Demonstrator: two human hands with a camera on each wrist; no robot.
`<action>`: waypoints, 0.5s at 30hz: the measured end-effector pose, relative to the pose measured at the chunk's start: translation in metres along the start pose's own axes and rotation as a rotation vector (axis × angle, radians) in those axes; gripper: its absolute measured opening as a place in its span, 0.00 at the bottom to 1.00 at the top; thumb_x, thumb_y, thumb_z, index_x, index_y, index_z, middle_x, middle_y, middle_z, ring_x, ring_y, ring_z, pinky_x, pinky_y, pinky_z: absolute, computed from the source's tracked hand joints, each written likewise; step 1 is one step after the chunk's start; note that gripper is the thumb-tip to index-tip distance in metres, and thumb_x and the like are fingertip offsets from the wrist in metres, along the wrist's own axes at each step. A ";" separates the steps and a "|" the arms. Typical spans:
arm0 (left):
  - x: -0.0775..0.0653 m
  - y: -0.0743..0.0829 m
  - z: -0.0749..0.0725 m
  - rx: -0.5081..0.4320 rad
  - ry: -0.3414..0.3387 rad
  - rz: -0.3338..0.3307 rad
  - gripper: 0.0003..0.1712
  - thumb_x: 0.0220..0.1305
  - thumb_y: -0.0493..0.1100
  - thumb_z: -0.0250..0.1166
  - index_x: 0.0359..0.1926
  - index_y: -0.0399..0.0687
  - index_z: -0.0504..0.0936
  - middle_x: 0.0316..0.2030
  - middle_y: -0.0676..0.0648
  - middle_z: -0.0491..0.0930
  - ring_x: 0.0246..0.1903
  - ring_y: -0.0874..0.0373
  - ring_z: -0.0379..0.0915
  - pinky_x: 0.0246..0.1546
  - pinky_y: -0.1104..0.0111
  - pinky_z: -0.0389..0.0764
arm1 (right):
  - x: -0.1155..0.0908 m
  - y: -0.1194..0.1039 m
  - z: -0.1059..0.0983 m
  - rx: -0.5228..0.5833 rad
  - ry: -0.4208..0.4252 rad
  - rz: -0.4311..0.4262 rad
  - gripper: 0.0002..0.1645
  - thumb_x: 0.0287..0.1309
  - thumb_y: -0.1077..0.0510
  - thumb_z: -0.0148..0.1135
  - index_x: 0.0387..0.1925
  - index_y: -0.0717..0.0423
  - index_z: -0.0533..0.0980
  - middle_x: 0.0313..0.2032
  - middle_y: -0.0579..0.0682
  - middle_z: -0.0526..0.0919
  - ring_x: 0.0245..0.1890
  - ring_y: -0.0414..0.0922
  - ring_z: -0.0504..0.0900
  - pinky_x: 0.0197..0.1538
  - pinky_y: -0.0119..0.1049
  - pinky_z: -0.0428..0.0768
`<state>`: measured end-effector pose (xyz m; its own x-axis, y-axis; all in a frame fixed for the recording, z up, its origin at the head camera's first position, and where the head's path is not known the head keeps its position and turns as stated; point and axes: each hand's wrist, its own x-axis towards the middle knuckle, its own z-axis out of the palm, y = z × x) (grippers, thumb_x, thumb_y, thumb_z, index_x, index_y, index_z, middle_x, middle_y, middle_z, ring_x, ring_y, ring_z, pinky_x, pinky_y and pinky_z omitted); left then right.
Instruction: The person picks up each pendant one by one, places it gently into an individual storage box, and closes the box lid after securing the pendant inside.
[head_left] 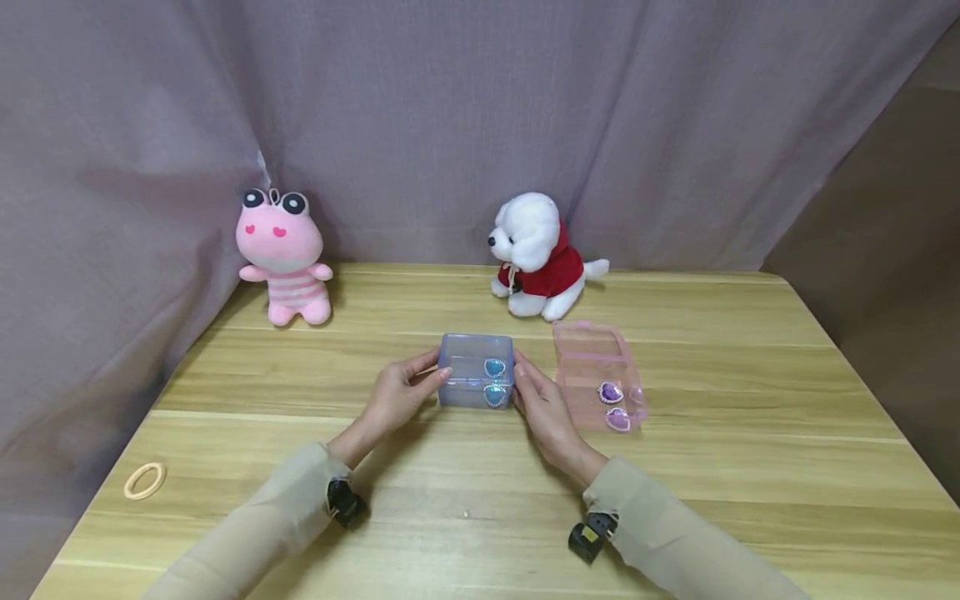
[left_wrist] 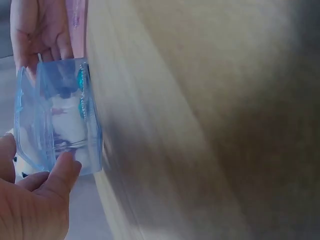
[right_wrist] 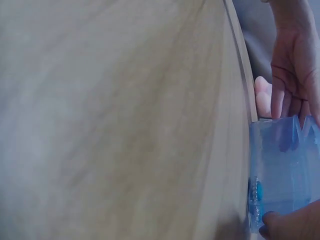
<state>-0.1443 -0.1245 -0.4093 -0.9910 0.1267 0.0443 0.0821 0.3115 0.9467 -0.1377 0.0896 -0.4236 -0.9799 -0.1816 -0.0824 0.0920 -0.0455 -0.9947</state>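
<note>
A translucent blue plastic box [head_left: 461, 367] sits near the middle of the table, with its hinged lid [left_wrist: 25, 120] partly raised in the left wrist view. Two blue gem pieces with beaded white rims show through its right side, one blue gem [head_left: 494, 395] nearer the front. My left hand [head_left: 396, 393] holds the box's left end, thumb on the near side and fingers behind. At the right end, my right hand [head_left: 549, 412] holds it between thumb and fingers. Part of each hand's fingers is hidden behind the plastic.
Right of the blue box lies an open pink box [head_left: 581, 396] with two purple gems, one being the purple gem [head_left: 617, 419]. Behind stand a pink plush frog [head_left: 288, 258] and a white plush dog [head_left: 536, 258]. A pale ring [head_left: 145, 482] lies at the left.
</note>
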 end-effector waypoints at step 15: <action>-0.003 -0.004 0.002 0.035 0.005 0.003 0.29 0.64 0.38 0.66 0.64 0.33 0.70 0.59 0.33 0.75 0.55 0.42 0.79 0.50 0.66 0.84 | 0.000 -0.002 0.003 -0.086 0.009 -0.027 0.30 0.74 0.66 0.40 0.73 0.66 0.52 0.75 0.61 0.53 0.76 0.54 0.51 0.76 0.45 0.56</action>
<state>-0.1410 -0.1245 -0.4142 -0.9912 0.1232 0.0489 0.0889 0.3437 0.9349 -0.1375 0.0868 -0.4210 -0.9834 -0.1726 -0.0557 0.0505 0.0345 -0.9981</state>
